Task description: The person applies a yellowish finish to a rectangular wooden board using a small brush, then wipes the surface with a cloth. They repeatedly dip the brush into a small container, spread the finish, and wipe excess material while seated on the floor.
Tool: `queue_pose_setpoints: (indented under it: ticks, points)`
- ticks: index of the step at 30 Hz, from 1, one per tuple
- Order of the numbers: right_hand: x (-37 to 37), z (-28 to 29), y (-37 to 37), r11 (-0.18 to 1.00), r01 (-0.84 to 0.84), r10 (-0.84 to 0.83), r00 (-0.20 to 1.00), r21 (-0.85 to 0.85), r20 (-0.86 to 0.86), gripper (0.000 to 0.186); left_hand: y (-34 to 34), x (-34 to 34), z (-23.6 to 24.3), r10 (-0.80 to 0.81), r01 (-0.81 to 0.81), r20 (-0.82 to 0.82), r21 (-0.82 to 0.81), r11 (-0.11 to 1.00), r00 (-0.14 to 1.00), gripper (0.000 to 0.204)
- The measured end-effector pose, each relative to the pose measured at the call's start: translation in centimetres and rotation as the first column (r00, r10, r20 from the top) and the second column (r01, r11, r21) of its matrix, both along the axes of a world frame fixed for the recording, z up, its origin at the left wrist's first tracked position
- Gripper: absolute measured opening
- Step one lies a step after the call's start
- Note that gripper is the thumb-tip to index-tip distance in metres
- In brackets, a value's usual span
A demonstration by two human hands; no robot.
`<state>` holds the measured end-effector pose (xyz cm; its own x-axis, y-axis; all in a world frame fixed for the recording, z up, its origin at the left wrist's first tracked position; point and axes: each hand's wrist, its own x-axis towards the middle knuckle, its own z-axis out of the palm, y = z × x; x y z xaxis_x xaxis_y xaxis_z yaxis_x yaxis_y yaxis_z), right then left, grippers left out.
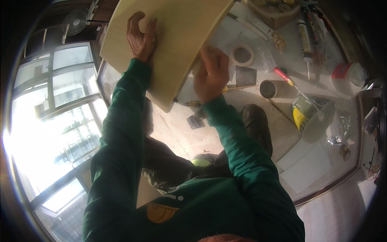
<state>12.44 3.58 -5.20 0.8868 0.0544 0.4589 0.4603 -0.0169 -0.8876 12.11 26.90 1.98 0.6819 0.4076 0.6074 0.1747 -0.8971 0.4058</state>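
A pale wooden panel (169,44) is tilted in front of me at the top of the view, its long edge facing right. My left hand (141,38) rests its wrist side against the panel's face, fingers bent and apart, holding nothing. Close by that right edge is my right hand (211,74), with its fingers curled closed. Whatever those fingers may hold is hidden from view. On the floor below the panel lies a small dark square piece (196,121). A grey square sheet (246,76) lies right of my right hand, beside a roll of tape (242,55).
To the right are an open cylindrical tin (268,88), a red-handled scraper (284,76), a sealant tube (304,38), and a white bottle with a red label (350,75). A crumpled clear bag (339,127) lies nearer. Bright windows (60,121) stand at left, below a fan (76,22).
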Motion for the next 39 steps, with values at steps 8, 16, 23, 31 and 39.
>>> queue_pose_setpoints:
  ticks: [8,16,23,31,39]
  points:
    - [-4.4,0.2,-0.8,0.996,-0.088,0.088,0.993,0.008,-0.084,0.054,-0.1,0.0,0.1,0.024,-0.024,-0.007,-0.027,0.999,1.000,0.048]
    - [-5.9,1.1,-7.3,0.884,-0.407,0.466,0.722,0.230,-0.511,0.030,-0.1,-0.4,-0.1,0.075,-0.075,-0.026,0.004,0.997,0.997,0.049]
    - [-1.6,0.1,-11.4,0.758,0.002,0.648,0.117,0.652,-0.753,0.027,-0.6,0.3,-0.1,0.119,-0.120,-0.042,-0.012,0.993,0.992,0.054]
    - [-1.6,2.1,-6.0,0.511,0.082,0.843,0.145,0.856,-0.518,0.020,-1.7,1.7,0.3,0.019,-0.028,-0.123,-0.071,0.997,0.992,0.056]
    - [-1.2,0.9,-4.6,0.657,-0.118,0.746,0.250,0.745,-0.617,0.026,-1.9,1.0,0.5,0.067,-0.074,-0.105,-0.067,0.995,0.992,0.057]
